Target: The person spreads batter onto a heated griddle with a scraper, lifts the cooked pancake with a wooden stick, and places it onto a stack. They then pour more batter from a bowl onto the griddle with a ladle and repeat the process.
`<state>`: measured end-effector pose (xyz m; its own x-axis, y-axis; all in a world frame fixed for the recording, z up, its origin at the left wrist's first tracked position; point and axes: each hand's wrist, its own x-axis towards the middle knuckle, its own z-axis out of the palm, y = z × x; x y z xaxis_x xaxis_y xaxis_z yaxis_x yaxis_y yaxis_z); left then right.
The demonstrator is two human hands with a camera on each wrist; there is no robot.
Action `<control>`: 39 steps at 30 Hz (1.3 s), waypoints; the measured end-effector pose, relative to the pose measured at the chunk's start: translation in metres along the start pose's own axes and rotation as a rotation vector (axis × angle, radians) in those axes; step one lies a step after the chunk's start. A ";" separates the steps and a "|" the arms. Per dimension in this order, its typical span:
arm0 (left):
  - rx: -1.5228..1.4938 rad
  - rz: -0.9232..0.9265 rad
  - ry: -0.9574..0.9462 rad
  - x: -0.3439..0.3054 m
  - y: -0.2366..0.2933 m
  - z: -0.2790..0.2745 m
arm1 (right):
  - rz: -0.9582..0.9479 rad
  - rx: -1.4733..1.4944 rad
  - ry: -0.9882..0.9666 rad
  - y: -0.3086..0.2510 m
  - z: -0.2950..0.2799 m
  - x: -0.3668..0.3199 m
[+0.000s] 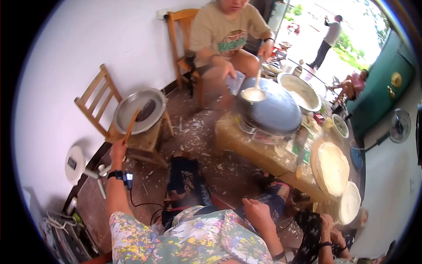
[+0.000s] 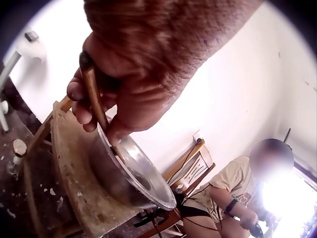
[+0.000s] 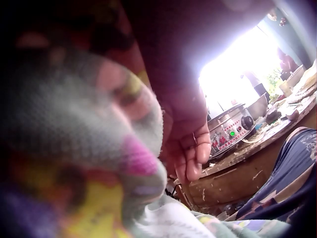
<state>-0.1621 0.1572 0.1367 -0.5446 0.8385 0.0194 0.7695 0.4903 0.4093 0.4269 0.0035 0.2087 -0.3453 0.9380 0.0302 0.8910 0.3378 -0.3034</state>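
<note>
At the left of the head view, my left hand (image 1: 118,152) grips a brown wooden stick (image 1: 131,126) that slants up over the near rim of a wide metal basin (image 1: 159,105). A dark oval patch shows inside the basin. In the left wrist view the fingers curl round the stick (image 2: 92,89), its dark end jutting above the hand. The basin sits on a wooden chair (image 1: 147,148). My right hand (image 1: 259,213) rests near my lap with loosely curled fingers and nothing in them; the right wrist view shows its fingers (image 3: 200,151) hanging beside my flowered shirt.
Opposite me, a seated person holds a ladle (image 1: 253,94) over a round grey griddle (image 1: 281,105) on a low wooden table (image 1: 263,152). Stacked pale flatbreads (image 1: 332,169) lie at the table's near end. Another person's hands (image 1: 326,226) are at lower right. A standing fan (image 1: 75,163) is left.
</note>
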 end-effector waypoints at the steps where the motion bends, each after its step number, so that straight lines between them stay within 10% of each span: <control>1: 0.075 -0.022 -0.012 -0.001 0.003 -0.002 | -0.007 0.004 0.003 -0.001 0.000 0.002; 7: 0.123 0.176 0.187 0.027 -0.036 0.047 | 0.006 0.046 -0.003 0.012 0.017 -0.011; 10: 0.524 0.013 0.205 0.000 0.025 0.034 | 0.004 0.060 -0.018 0.013 0.013 -0.010; 13: 0.454 0.284 0.431 0.007 0.025 0.081 | 0.004 0.085 -0.030 0.013 0.019 -0.011; 19: 0.252 0.472 -0.072 -0.059 0.118 0.090 | 0.007 0.081 -0.117 0.019 0.027 -0.014; 23: -0.226 0.620 -0.053 -0.052 0.105 0.163 | 0.007 0.047 -0.061 0.021 0.030 -0.013; 27: 0.072 0.526 -0.326 -0.106 0.157 0.124 | 0.023 0.074 -0.132 0.012 0.022 -0.016; 39: 0.064 0.583 -0.190 -0.103 0.156 0.134 | -0.051 0.206 -0.023 0.016 0.018 -0.020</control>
<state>0.0590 0.1790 0.0763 0.0361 0.9976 0.0583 0.9444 -0.0531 0.3244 0.4429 -0.0111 0.1859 -0.3970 0.9174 0.0292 0.7942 0.3593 -0.4900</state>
